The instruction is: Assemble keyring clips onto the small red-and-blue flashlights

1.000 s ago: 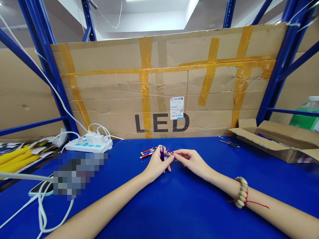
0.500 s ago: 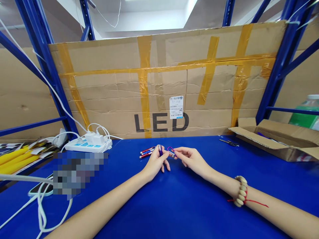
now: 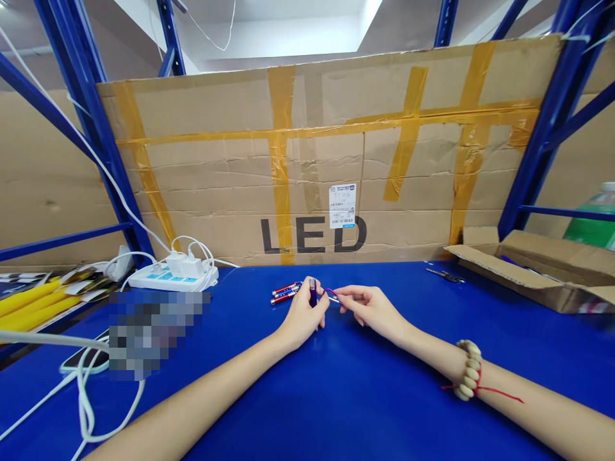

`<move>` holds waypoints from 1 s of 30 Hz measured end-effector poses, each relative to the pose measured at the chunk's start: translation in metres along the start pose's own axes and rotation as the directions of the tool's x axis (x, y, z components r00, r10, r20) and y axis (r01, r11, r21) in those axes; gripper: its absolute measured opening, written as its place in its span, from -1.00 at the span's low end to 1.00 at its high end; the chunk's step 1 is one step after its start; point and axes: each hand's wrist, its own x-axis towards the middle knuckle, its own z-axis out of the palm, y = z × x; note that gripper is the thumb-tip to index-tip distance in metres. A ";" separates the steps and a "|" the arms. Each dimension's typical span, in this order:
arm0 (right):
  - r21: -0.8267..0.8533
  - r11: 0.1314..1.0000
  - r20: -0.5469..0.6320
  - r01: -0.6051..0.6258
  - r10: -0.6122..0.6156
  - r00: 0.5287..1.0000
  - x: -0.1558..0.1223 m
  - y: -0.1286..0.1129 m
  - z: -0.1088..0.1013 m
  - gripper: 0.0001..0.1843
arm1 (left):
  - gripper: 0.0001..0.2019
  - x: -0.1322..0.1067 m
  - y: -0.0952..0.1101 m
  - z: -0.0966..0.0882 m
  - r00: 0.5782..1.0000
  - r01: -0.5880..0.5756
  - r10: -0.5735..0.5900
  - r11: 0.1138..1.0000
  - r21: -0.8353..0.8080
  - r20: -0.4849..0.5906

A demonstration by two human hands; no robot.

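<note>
Left hand: the left hand (image 3: 303,315) has its grip closed around a dark purple tube (image 3: 313,294), which stands nearly upright, its printed upper end poking out above the fingers.
Right hand: the right hand (image 3: 373,310) comes in from the other side, thumb and fingertips pinched together on a thin purple loop (image 3: 331,291); a small silvery piece (image 3: 333,299) shows just below it, too tiny for me to make out.
Between the hands: the loop arches across the narrow gap, and I cannot tell whether it is joined to the tube.
Behind the left hand: a few slim red and blue tubes (image 3: 285,298) lie side by side, partly hidden by the fingers.
Right wrist: a pale beaded bracelet (image 3: 468,370) with a loose red string.
Blue surface: the surface (image 3: 312,403) carries some keys (image 3: 446,276) off to the right, near an open cardboard box (image 3: 504,274).
Left side: a white power strip (image 3: 166,278) with plugs and looping cables, and nearer, a phone (image 3: 84,360) under a white cord, beside a blurred-out patch.
Backdrop: a taped cardboard panel (image 3: 216,192) lettered LED, a white label (image 3: 343,206) stuck above the letters.
</note>
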 end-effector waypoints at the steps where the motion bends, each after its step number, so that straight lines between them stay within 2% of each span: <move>1: 0.000 1.000 0.001 -0.001 0.001 1.000 0.000 0.000 0.000 -0.44 | -0.76 0.000 0.000 0.000 1.000 -0.007 0.007 1.000 -0.010 -0.006; 5: -0.017 1.000 -0.013 0.016 -0.016 1.000 0.000 0.000 -0.001 -0.45 | -0.77 0.000 0.000 -0.001 1.000 -0.019 0.019 1.000 0.020 -0.009; 8: -0.053 0.998 0.002 0.026 -0.026 1.000 0.000 0.000 0.000 -0.45 | -0.79 -0.002 0.001 -0.001 0.997 -0.057 0.066 0.978 0.199 -0.042; 10: -0.107 0.994 0.038 0.024 -0.020 0.999 -0.002 0.000 0.001 -0.43 | -0.81 -0.003 0.002 -0.001 0.991 -0.093 0.120 0.933 0.349 -0.055; 13: -0.283 0.950 0.079 0.131 -0.113 0.990 -0.004 -0.001 0.000 -0.45 | -0.84 -0.004 0.002 -0.001 0.979 -0.148 0.197 0.858 0.491 -0.049; 16: -0.475 0.829 0.132 0.295 -0.264 0.955 -0.006 -0.002 -0.003 -0.54 | -0.86 -0.005 0.001 0.000 0.971 -0.184 0.235 0.833 0.521 -0.032; 18: -0.522 0.790 0.164 0.322 -0.278 0.947 -0.007 -0.001 -0.004 -0.56 | -0.89 -0.005 0.001 0.000 0.969 -0.196 0.246 0.820 0.539 -0.022; 25: -0.506 0.807 0.198 0.304 -0.234 0.952 -0.006 0.002 -0.003 -0.56 | -0.96 -0.007 0.002 -0.001 0.971 -0.201 0.238 0.800 0.565 0.009; 30: -0.490 0.805 0.224 0.333 -0.253 0.941 -0.005 0.000 -0.004 -0.58 | -0.98 -0.007 0.001 -0.003 0.959 -0.265 0.277 0.781 0.565 0.067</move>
